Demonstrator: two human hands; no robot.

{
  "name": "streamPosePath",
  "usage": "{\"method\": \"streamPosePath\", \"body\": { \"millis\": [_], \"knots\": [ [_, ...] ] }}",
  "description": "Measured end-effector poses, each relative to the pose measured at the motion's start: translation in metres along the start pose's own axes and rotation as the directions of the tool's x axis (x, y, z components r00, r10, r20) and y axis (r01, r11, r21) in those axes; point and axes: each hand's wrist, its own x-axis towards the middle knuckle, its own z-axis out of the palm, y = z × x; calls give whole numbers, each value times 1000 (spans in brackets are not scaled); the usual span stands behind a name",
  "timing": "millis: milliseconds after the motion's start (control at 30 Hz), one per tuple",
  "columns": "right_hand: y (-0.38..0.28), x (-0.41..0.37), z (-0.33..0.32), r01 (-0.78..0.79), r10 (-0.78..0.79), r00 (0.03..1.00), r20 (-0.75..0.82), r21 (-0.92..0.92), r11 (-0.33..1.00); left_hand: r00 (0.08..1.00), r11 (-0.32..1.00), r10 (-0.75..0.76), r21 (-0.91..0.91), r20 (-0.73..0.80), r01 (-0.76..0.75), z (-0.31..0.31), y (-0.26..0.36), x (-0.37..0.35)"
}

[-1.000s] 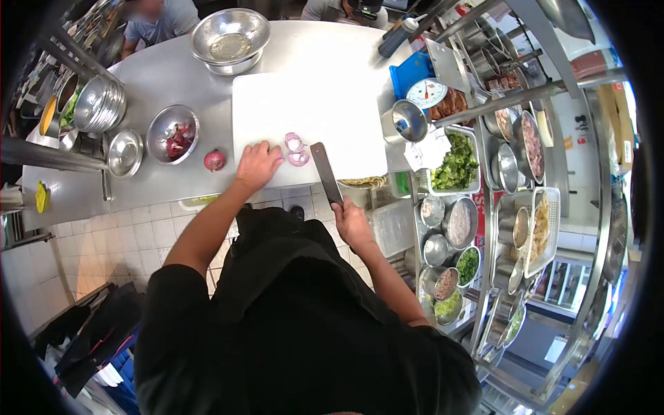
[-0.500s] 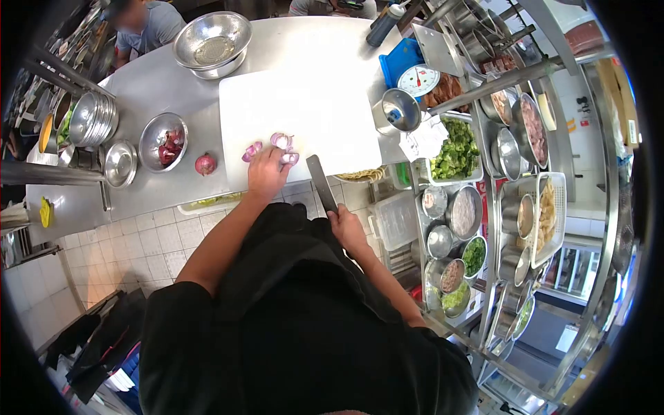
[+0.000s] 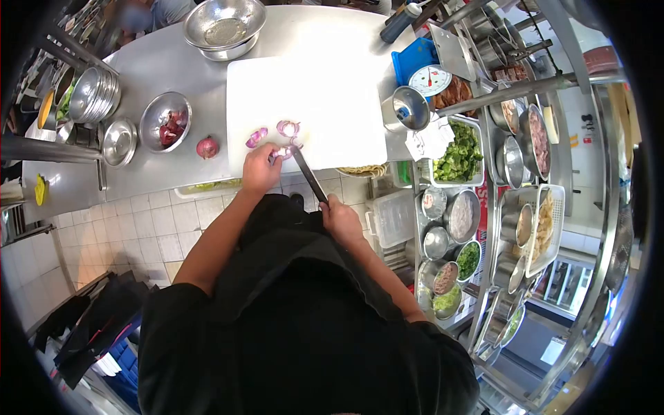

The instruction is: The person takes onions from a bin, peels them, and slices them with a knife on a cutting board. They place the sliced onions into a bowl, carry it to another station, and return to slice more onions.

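My left hand (image 3: 261, 169) is closed on a cut piece of red onion (image 3: 283, 153) near the front edge of the white cutting board (image 3: 304, 97). In my right hand (image 3: 342, 218) is the handle of a knife (image 3: 309, 174). Its blade tip lies against the right side of the held onion. Just beyond, two more pieces rest on the board: a sliced onion piece (image 3: 256, 137) and an onion half (image 3: 288, 129). A whole red onion (image 3: 207, 147) sits on the steel counter, left of the board.
A steel bowl (image 3: 146, 131) with red onion pieces stands at left. Behind the board is a large bowl (image 3: 238, 48). A scale (image 3: 430, 80), a steel pot (image 3: 406, 108) and a tray of chopped greens (image 3: 460, 153) line the right. Another person (image 3: 166, 14) is at the far left.
The knife has moved up and left, its tip now at the onion piece. My left hand has drawn slightly toward me with that piece. The whole view has shifted a little.
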Motion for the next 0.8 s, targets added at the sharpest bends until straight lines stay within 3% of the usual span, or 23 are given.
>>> {"method": "streamPosePath", "body": {
  "millis": [533,800],
  "knots": [
    [-14,26,-12,41,-32,994,108,-86,995,988,992,-119,-38,102,124,-3,-6,9],
    [-25,28,-14,45,-29,993,119,-132,990,987,994,-110,-13,115,112,-4,-7,10]
  ]
}}
